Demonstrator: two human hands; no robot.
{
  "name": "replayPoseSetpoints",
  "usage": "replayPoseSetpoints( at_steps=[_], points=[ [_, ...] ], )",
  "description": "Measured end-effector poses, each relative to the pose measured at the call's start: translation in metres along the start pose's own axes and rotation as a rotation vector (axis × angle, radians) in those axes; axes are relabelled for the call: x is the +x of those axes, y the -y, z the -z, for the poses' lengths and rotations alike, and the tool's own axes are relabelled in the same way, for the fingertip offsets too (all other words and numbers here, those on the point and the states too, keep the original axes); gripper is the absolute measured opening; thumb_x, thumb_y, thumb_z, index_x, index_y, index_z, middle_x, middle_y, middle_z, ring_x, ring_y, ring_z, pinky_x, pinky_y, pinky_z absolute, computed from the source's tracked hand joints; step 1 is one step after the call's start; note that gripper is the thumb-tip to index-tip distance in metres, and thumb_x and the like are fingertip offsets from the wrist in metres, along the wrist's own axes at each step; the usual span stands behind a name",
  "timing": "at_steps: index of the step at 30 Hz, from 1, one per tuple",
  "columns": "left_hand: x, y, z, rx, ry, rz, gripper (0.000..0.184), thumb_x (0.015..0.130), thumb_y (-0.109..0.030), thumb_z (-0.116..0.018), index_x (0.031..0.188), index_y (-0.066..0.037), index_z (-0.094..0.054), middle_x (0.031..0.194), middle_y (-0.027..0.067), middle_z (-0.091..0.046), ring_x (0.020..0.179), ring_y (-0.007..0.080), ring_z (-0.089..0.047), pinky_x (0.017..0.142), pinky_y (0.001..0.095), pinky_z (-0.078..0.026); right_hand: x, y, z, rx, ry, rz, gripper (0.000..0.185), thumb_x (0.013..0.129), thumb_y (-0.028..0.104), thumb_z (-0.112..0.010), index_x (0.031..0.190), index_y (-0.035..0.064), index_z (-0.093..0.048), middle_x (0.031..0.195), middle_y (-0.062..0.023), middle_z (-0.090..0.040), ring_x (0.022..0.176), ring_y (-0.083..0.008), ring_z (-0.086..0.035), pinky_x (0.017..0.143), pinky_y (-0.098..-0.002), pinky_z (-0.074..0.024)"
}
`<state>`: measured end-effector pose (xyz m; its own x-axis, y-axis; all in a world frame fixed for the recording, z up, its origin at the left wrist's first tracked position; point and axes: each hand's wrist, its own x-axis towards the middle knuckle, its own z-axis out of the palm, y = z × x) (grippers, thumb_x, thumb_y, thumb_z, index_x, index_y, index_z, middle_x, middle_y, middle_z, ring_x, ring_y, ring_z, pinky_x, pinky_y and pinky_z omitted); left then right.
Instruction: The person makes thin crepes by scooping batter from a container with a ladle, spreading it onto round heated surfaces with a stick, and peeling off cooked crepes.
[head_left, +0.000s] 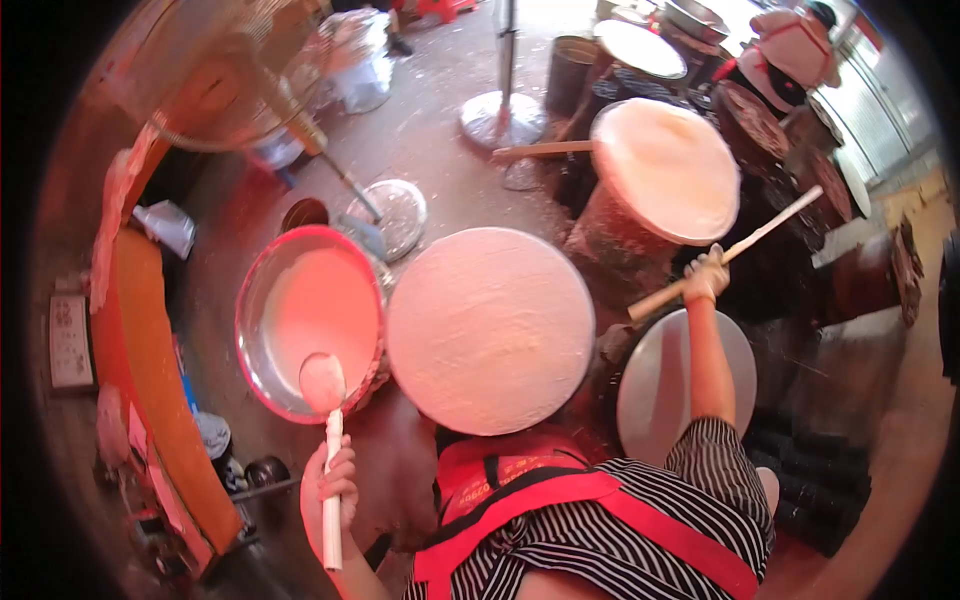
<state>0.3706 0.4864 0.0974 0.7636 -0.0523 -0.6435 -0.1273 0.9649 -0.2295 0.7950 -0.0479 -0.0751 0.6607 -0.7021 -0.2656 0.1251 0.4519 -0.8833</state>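
My left hand [338,478] is wrapped around the pale handle of a ladle [322,380]. The ladle's round bowl is in a red-rimmed metal basin [240,335], over pale batter [325,295]. Directly in front of me is a round griddle [490,330], its top covered by a thin whitish layer. My right hand [706,274] grips a wooden stick [775,220], held slantwise above a bare grey round plate [650,385]. Beyond that hand, a second round griddle [665,170] bears a pale sheet, with a wooden bar [545,150] sticking out to its left.
A large fan [215,80] stands at upper left. Near it are a plastic bag [360,75] and a pole on a round base [502,120]. An orange board [150,350] runs along the left. Another person [790,50] is at upper right, beside several drums.
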Motion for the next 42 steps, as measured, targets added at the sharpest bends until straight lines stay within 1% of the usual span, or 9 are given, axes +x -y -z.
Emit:
replayPoseSetpoints(
  at_steps=[5, 8, 10, 14, 16, 19, 24, 36, 42],
  points=[
    [0.054, -0.172, 0.064, 1.079, -0.379, -0.771, 0.030, 0.103, -0.023, -0.047, 0.128, -0.008, -0.054, 0.075, -0.0008, -0.047, 0.048, 0.0034, -0.040, 0.037, 0.0190, -0.029, -0.233, -0.037, 0.020, -0.477, 0.795, -0.438, 0.045, 0.099, 0.048, -0.050, 0.119, 0.0083, -0.061, 0.053, 0.0066, -0.036, 0.037, -0.0057, -0.030, 0.034, -0.0238, -0.0232],
    [0.116, -0.315, 0.078, 1.627, -0.605, -0.801, 0.039, 0.100, -0.016, -0.048, 0.138, -0.012, -0.049, 0.095, 0.0125, -0.060, 0.074, 0.0214, -0.059, 0.062, 0.0314, -0.046, -0.379, -0.107, 0.025, -0.709, 0.716, -0.749, 0.054, 0.098, 0.053, -0.048, 0.121, 0.0052, -0.058, 0.053, 0.0028, -0.043, 0.035, -0.0085, -0.035, 0.031, -0.0248, -0.0249],
    [0.168, -0.391, 0.080, 2.315, -0.624, -0.707, 0.043, 0.098, -0.011, -0.043, 0.140, -0.011, -0.047, 0.113, 0.0222, -0.063, 0.103, 0.0352, -0.062, 0.089, 0.0429, -0.048, -0.477, -0.153, -0.002, -1.014, 1.056, -0.367, 0.039, 0.098, 0.026, -0.048, 0.130, 0.0045, -0.053, 0.063, -0.0003, -0.051, 0.052, -0.0136, -0.048, 0.048, -0.0290, -0.0376],
    [0.243, -0.504, 0.077, 2.824, -0.411, -0.487, 0.038, 0.098, -0.013, -0.043, 0.134, -0.005, -0.051, 0.102, 0.0207, -0.062, 0.094, 0.0319, -0.063, 0.079, 0.0419, -0.051, -0.591, -0.250, -0.099, -1.006, 1.656, 0.548, 0.070, 0.085, -0.007, -0.050, 0.151, 0.0108, -0.033, 0.130, -0.0133, -0.058, 0.100, -0.0357, -0.065, 0.085, -0.0415, -0.0527],
    [0.263, -0.534, 0.097, 2.784, -0.553, -0.663, 0.036, 0.098, -0.013, -0.043, 0.131, -0.002, -0.053, 0.097, 0.0199, -0.062, 0.089, 0.0302, -0.063, 0.075, 0.0414, -0.052, -0.630, -0.304, -0.131, -1.267, 1.663, 0.380, 0.063, 0.092, -0.003, -0.049, 0.151, 0.0124, -0.034, 0.142, -0.0178, -0.049, 0.124, -0.0355, -0.054, 0.093, -0.0389, -0.0503],
    [0.299, -0.512, 0.137, 2.618, -0.741, -0.991, 0.035, 0.098, -0.014, -0.043, 0.127, 0.000, -0.055, 0.092, 0.0191, -0.061, 0.084, 0.0285, -0.064, 0.070, 0.0409, -0.053, -0.648, -0.412, -0.141, -1.555, 1.583, 0.599, 0.066, 0.096, 0.011, -0.050, 0.155, 0.0264, -0.023, 0.105, -0.0193, -0.065, 0.082, -0.0397, -0.065, 0.070, -0.0478, -0.0526],
    [0.350, -0.434, 0.130, 0.246, -0.067, 0.096, 0.021, 0.098, -0.023, -0.046, 0.082, -0.010, -0.047, 0.055, -0.0002, -0.039, 0.041, 0.0088, -0.041, 0.036, 0.0231, -0.037, -0.627, -0.422, -0.076, -1.576, 1.610, 0.568, 0.071, 0.096, 0.012, -0.051, 0.156, 0.0280, -0.017, 0.085, -0.0248, -0.065, 0.073, -0.0421, -0.064, 0.064, -0.0520, -0.0505],
    [0.131, -0.274, -0.047, 0.274, 0.159, -0.219, 0.023, 0.100, -0.038, -0.054, 0.096, -0.016, -0.049, 0.063, -0.0039, -0.036, 0.045, 0.0040, -0.034, 0.038, 0.0161, -0.029, -0.562, -0.229, 0.001, -1.076, 1.707, 0.669, 0.077, 0.088, 0.008, -0.056, 0.156, 0.0223, -0.021, 0.102, -0.0198, -0.064, 0.077, -0.0398, -0.064, 0.067, -0.0489, -0.0524],
    [-0.016, -0.219, -0.143, 1.042, 0.083, -0.873, 0.031, 0.101, -0.035, -0.054, 0.114, -0.008, -0.046, 0.070, -0.0011, -0.040, 0.048, 0.0025, -0.034, 0.038, 0.0165, -0.027, -0.543, -0.140, -0.047, -0.924, 1.686, 0.855, 0.062, 0.086, 0.002, -0.052, 0.147, 0.0100, -0.040, 0.121, -0.0158, -0.063, 0.090, -0.0354, -0.066, 0.072, -0.0399, -0.0539]
  ],
)
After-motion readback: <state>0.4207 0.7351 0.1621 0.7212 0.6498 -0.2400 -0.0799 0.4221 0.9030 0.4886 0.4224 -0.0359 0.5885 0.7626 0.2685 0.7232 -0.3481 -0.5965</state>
